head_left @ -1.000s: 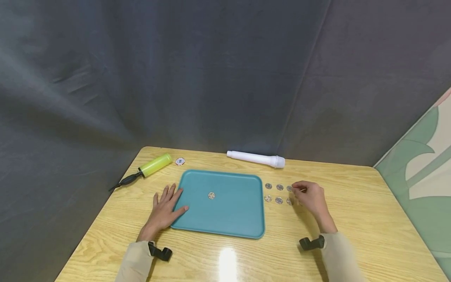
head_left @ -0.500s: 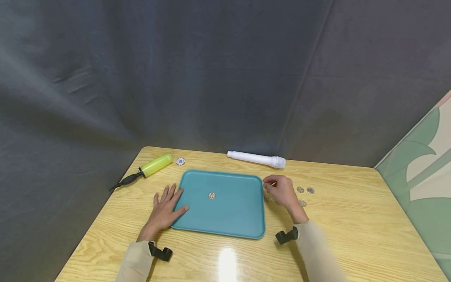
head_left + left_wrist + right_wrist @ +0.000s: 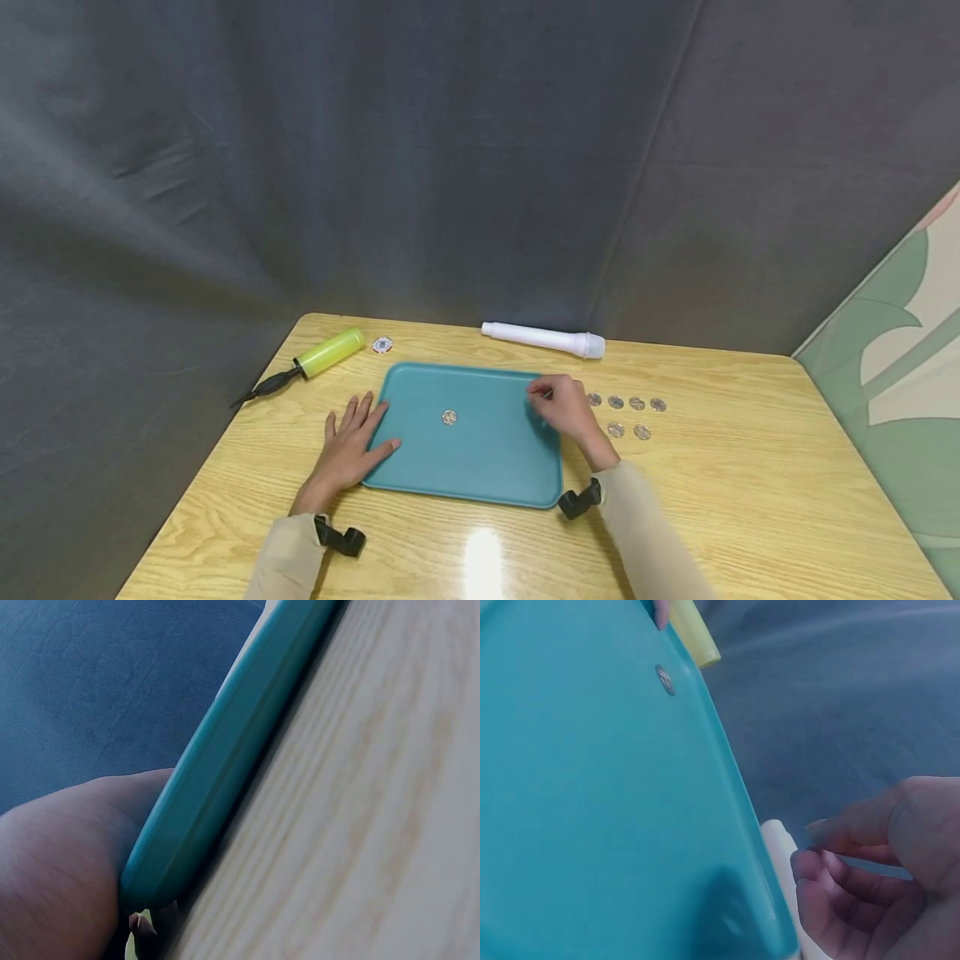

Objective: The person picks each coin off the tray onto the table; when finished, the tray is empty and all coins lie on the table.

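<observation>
My left hand (image 3: 347,454) lies spread over the left edge of a teal tray (image 3: 480,467), its thumb on the tray's surface. In the left wrist view part of that hand (image 3: 75,847) shows against the tray's side (image 3: 202,772). Above the tray's right side, my right hand (image 3: 566,408) pinches a small coin (image 3: 548,395) between thumb and fingertips; the fingers mostly cover it in the right wrist view. One silvery coin (image 3: 448,417) lies flat on the tray, left of its middle. Right of the tray, several coins (image 3: 616,402) lie in two rows, partly hidden by my right hand.
A white plastic microphone (image 3: 543,337) lies behind the tray. At the back left are a poker chip (image 3: 382,344) and a yellow-green hand pump (image 3: 330,352) with a black nozzle. A dark curtain (image 3: 450,167) hangs behind the wooden table (image 3: 750,467).
My right hand has moved left from the far end of the coin rows, past the coin nearest the tray, to over the tray, now pinching a coin. The left hand stays in place.
</observation>
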Demonstrator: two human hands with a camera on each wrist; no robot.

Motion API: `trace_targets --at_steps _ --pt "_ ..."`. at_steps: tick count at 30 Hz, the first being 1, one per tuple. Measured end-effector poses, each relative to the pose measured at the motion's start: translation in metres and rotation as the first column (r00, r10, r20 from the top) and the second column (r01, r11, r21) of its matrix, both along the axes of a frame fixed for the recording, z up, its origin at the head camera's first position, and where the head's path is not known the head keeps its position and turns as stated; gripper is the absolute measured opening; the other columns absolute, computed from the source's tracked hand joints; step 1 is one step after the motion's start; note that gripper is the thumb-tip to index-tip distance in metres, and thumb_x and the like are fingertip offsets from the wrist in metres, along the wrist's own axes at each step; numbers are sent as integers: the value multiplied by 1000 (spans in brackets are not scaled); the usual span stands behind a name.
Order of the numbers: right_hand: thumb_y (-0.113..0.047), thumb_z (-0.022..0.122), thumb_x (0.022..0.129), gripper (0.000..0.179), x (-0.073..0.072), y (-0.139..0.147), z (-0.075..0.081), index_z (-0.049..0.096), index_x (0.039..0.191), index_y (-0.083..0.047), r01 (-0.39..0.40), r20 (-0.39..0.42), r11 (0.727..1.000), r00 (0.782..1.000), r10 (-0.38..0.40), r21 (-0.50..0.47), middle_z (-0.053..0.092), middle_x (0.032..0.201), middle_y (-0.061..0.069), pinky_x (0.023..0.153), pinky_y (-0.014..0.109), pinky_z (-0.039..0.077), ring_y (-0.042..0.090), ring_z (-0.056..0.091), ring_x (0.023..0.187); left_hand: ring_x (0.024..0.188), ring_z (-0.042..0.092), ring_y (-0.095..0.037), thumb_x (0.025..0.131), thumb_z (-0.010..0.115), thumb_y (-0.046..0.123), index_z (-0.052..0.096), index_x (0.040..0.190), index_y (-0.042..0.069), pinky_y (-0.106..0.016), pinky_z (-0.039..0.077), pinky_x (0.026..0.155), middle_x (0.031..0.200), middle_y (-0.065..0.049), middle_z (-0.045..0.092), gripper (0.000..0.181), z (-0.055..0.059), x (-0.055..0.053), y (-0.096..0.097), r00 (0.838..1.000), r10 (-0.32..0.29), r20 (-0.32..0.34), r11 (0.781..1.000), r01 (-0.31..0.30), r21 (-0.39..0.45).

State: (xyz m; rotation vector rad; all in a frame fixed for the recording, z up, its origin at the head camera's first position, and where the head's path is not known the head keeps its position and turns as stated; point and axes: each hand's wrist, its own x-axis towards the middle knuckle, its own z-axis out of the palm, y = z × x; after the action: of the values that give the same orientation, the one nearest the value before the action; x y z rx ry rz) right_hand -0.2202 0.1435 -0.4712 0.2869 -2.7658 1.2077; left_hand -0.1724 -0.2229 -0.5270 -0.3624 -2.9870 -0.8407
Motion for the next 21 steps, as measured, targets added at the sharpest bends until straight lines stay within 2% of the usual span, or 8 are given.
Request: trace_targets --at_steps 7,14,21 --pt "-3 71 86 11 -2 -17 -2 78 93 -1 -29 17 1000 999 29 -8 76 84 11 62 25 52 11 63 68 154 11 -50 95 61 45 36 156 8 -74 1 116 165 -25 22 76 0 0 0 1000 1 0 1000 -1 -10" --pt "-1 70 86 11 -2 -36 -4 78 95 0 -76 41 997 996 78 -33 75 85 11 59 22 52 10 63 68 155 10 -48 96 61 45 34 157 9 -74 1 116 167 -23 19 76 2 -1 -1 1000 5 17 1000 -4 -29" --pt "1 71 83 10 -2 -48 -9 78 91 0 -120 9 993 993 120 -20 75 82 10 62 23 53 11 65 71 155 10 -49 96 61 45 34 157 8 -74 1 116 167 -23 19 76 4 1 0 1000 3 21 1000 -2 -23"
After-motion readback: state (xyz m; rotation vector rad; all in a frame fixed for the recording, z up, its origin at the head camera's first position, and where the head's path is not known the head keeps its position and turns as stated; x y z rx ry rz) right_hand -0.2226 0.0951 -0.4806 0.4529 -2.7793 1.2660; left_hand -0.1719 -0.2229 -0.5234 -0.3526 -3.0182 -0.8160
